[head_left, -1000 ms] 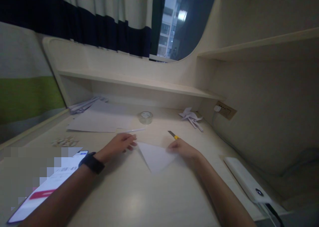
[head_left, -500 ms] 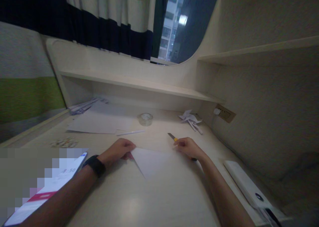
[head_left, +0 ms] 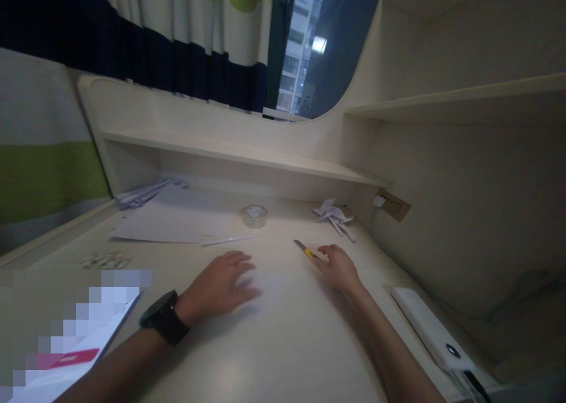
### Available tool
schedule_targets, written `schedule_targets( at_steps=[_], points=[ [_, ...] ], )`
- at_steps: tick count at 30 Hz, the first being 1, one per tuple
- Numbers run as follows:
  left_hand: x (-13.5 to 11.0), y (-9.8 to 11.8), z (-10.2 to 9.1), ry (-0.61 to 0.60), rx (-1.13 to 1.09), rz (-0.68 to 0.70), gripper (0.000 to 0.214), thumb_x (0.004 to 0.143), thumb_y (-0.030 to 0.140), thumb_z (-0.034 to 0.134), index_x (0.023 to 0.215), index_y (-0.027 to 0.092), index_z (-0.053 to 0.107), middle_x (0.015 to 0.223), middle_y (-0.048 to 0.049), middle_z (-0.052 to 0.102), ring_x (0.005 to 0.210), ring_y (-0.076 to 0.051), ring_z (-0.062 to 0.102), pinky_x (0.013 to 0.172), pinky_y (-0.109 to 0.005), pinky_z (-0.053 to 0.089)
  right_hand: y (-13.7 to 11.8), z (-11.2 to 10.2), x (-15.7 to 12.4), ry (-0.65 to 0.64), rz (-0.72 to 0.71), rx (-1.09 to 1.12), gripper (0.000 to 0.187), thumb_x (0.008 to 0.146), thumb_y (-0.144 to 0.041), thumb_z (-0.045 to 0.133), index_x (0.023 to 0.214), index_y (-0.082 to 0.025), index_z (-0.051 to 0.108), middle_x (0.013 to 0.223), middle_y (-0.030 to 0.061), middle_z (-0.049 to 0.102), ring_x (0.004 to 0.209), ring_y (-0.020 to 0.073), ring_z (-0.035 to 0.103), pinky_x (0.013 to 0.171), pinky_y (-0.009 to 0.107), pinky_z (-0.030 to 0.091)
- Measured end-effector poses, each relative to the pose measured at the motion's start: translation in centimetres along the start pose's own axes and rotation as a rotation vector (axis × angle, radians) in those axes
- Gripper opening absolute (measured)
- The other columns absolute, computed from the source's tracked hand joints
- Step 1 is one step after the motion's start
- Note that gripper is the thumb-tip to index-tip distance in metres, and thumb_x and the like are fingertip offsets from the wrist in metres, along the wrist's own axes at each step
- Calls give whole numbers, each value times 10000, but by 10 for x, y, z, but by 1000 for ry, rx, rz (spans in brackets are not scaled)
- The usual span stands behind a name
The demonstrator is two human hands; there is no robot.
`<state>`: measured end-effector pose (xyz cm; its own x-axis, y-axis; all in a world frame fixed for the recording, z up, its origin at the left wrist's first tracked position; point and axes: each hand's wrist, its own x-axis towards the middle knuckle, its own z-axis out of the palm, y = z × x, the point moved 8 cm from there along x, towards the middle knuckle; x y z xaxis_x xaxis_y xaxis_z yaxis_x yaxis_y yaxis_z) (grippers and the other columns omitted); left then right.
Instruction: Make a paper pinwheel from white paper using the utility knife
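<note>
My left hand [head_left: 224, 288] is held over the pale desk [head_left: 247, 356], fingers spread and nothing between them; a black watch [head_left: 165, 317] is on that wrist. To the right, a yellow utility knife [head_left: 308, 252] lies with its blade out, pointing to the upper left. My right hand [head_left: 339, 271] is at the knife's rear end, fingers loosened and apart, hiding part of the handle. Between the hands is only a faint pale blur; I cannot make out the folded paper there. A thin white paper stick [head_left: 227, 241] lies beyond my left hand.
A roll of clear tape [head_left: 254, 216] and a paper pinwheel [head_left: 333, 217] stand at the back. Paper sheets [head_left: 154, 223] lie back left, near small pale pieces [head_left: 106, 259]. A phone [head_left: 95, 338] is front left. A white power strip [head_left: 427, 323] runs along the right.
My left hand has let go of the white folded paper and opened; the paper no longer shows clearly. My right fingers have loosened from the utility knife, which stays in place.
</note>
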<state>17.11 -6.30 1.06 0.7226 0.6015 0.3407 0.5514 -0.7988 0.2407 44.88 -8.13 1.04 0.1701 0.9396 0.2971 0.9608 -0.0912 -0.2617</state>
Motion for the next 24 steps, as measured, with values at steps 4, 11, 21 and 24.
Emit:
schedule_targets(
  at_steps=[4,11,21,24],
  points=[
    [-9,29,28,-205,44,74,829,706,724,550,1329,180,490,1404,-190,435,1284,-385,393,1035,-534,310,-67,11,-25,-119,-425,187,278,848,-316,582,1090,-187,626,1119,88,629,1056,200,563,933,306,407],
    [-12,35,35,-162,112,84,405,820,371,534,1171,175,585,1267,-170,552,1190,-363,484,977,-546,366,-110,44,-51,-292,-707,20,120,857,-242,598,959,-206,648,1035,44,665,995,186,598,853,260,438],
    [-11,44,36,-124,127,130,327,822,345,521,1081,159,592,1224,-160,568,1134,-340,512,950,-531,399,-107,44,-72,-24,-1072,-331,187,959,-197,406,1061,-151,556,930,94,648,840,174,609,701,268,467],
    [-11,42,36,-119,135,135,348,820,380,538,1080,155,591,1212,-161,574,1129,-334,518,954,-514,405,-105,45,-73,2,-1110,-348,192,958,-193,399,1076,-145,542,952,113,642,835,172,611,685,271,476]
  ],
)
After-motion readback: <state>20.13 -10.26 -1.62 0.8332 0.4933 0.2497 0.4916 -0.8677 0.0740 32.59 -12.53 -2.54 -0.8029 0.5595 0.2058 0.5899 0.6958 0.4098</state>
